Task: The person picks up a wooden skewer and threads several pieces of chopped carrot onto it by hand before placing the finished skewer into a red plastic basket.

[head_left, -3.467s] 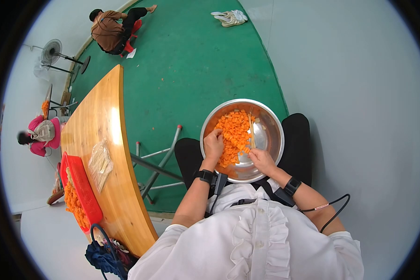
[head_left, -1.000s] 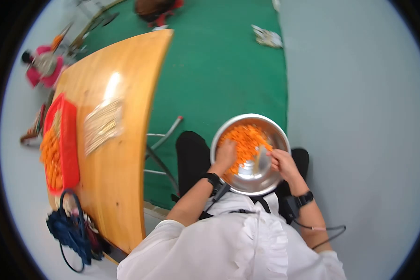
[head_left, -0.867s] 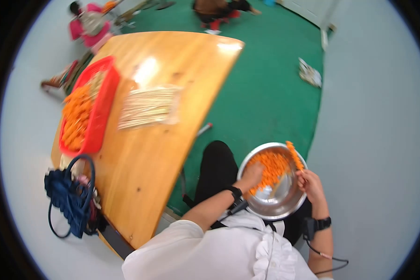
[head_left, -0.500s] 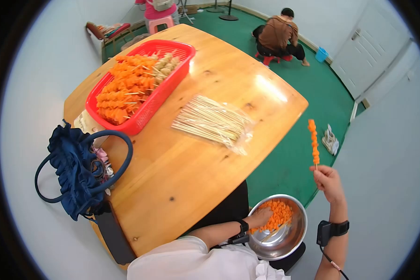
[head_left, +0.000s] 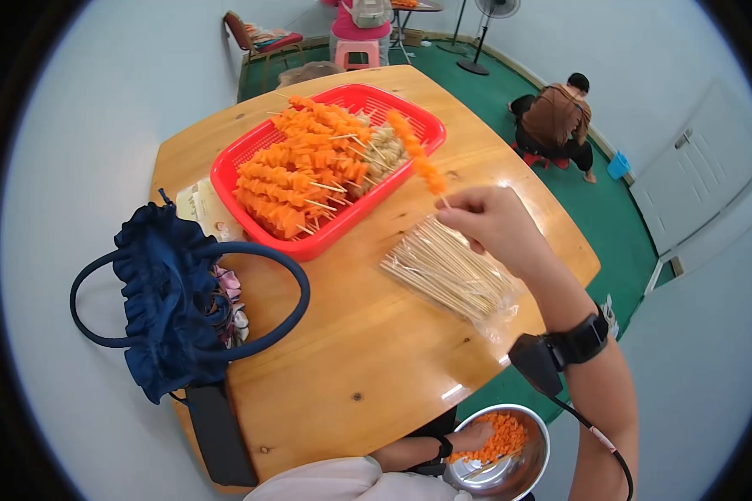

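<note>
My right hand (head_left: pixel 495 227) reaches out over the wooden table (head_left: pixel 368 351), pinching the bare end of a carrot skewer (head_left: pixel 418 163). The skewer's loaded end hangs over the right edge of the red basket (head_left: pixel 263 140), which is piled with several finished carrot skewers (head_left: pixel 301 171). Below the hand lies a clear bag of bare bamboo sticks (head_left: pixel 451 275). My left hand (head_left: pixel 474 437) rests in the steel bowl (head_left: pixel 510 476) on my lap, on the diced carrot (head_left: pixel 501 438).
A dark blue handbag (head_left: pixel 171 301) sits at the table's left edge, beside a small packet (head_left: pixel 202 209). A person in brown (head_left: pixel 557 121) squats on the green floor at the back right. A pink stool (head_left: pixel 355 37), a chair and a fan stand further back.
My right hand has carried the filled skewer from beside the bowl up and left across the table to the red basket. My view has swung towards the table. My left hand stays in the bowl.
</note>
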Available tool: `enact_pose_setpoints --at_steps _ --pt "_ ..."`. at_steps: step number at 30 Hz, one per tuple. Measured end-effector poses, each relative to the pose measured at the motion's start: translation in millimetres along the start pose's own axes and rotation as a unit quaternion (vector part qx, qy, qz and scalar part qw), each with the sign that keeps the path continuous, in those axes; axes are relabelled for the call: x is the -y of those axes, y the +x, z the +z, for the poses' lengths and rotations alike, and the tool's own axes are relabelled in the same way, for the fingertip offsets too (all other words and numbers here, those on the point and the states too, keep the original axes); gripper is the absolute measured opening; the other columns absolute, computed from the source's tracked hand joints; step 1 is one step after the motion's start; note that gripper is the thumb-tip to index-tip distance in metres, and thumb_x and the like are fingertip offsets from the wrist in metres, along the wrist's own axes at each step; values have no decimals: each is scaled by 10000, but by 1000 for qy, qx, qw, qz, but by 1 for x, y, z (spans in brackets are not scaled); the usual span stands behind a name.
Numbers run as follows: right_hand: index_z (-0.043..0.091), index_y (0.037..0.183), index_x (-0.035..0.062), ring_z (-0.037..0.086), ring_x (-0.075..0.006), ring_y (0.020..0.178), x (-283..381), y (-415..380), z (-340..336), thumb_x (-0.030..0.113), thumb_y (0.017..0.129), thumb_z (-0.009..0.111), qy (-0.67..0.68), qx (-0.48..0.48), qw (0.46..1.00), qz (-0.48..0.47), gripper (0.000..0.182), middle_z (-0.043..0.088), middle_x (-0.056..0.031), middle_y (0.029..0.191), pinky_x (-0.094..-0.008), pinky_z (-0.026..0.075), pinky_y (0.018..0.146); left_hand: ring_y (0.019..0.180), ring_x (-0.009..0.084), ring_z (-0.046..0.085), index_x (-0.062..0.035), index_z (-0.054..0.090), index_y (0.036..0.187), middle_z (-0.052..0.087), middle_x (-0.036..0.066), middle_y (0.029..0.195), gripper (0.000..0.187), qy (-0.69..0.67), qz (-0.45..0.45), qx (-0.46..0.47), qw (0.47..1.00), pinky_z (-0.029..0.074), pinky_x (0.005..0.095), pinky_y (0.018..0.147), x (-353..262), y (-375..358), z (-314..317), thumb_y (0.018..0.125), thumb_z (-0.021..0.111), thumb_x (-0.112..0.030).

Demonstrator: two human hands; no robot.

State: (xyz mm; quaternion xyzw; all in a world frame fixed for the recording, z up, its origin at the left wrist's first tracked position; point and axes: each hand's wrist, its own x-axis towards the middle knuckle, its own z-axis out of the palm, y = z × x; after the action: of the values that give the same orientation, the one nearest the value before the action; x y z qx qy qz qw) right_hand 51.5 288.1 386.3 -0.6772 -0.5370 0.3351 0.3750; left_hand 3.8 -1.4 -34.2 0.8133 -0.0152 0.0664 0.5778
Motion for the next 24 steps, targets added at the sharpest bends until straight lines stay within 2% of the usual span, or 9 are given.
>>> enact_pose_setpoints --at_steps 2,3,9,13,15,18,21,22,24 --pt "632 810 -36 480 -71 486 17 26 19 149 754 639 0 4 999 -49 193 542 -26 586 -230 380 443 843 402 493 32 486 791 485 253 848 126 -36 -12 -22 999 387 441 721 -3 -1 -1 761 380 -28" --pt "634 812 -34 494 -80 483 24 36 29 148 748 645 2 5 997 -72 193 552 -35 584 -236 390 445 869 409 491 35 482 780 490 254 865 118 -38 -25 10 999 388 444 745 -4 1 -3 755 385 -27" --pt "634 823 -36 550 -159 509 40 76 81 174 716 679 16 65 995 -71 240 605 -99 647 -284 444 493 903 409 487 40 489 794 484 264 876 132 -64 -51 -4 997 390 441 764 1 2 -1 747 397 -43" --pt "613 838 -57 521 -123 535 32 70 89 167 763 648 -112 -47 976 -179 239 569 -76 611 -278 423 497 879 400 487 26 487 789 480 251 869 126 -112 -105 -45 987 388 442 743 -8 3 -4 748 401 -56" --pt "610 834 -55 529 -140 568 22 60 85 169 770 638 -124 -106 963 -216 235 571 -86 621 -285 427 527 873 395 486 18 489 802 482 243 871 129 -79 -83 -12 993 384 441 732 -8 1 -4 754 406 -67" --pt "594 771 -34 571 -268 637 19 33 61 189 775 613 -115 -90 978 -147 223 584 -164 675 -329 443 594 892 379 478 -1 489 832 487 234 869 126 27 20 3 999 370 437 739 11 2 6 777 404 -75" --pt "591 816 -34 544 -239 593 -4 -6 35 171 810 580 -92 -101 977 -162 205 575 -156 681 -318 432 571 871 380 494 20 480 784 500 231 856 216 -99 -75 -24 992 380 437 728 -4 0 -6 821 365 -158" --pt "593 828 -33 537 -209 578 -16 -21 27 164 818 574 -75 -103 979 -157 199 575 -141 677 -306 430 561 849 381 500 26 479 778 505 229 841 233 -67 -54 -8 996 384 436 715 1 2 -3 825 356 -166" --pt "603 850 -34 519 -125 578 -32 -62 7 151 836 561 6 -107 992 -67 190 573 -81 657 -253 420 546 806 383 511 38 478 766 514 224 813 269 -6 -15 23 1000 393 433 690 17 2 7 831 339 -183"
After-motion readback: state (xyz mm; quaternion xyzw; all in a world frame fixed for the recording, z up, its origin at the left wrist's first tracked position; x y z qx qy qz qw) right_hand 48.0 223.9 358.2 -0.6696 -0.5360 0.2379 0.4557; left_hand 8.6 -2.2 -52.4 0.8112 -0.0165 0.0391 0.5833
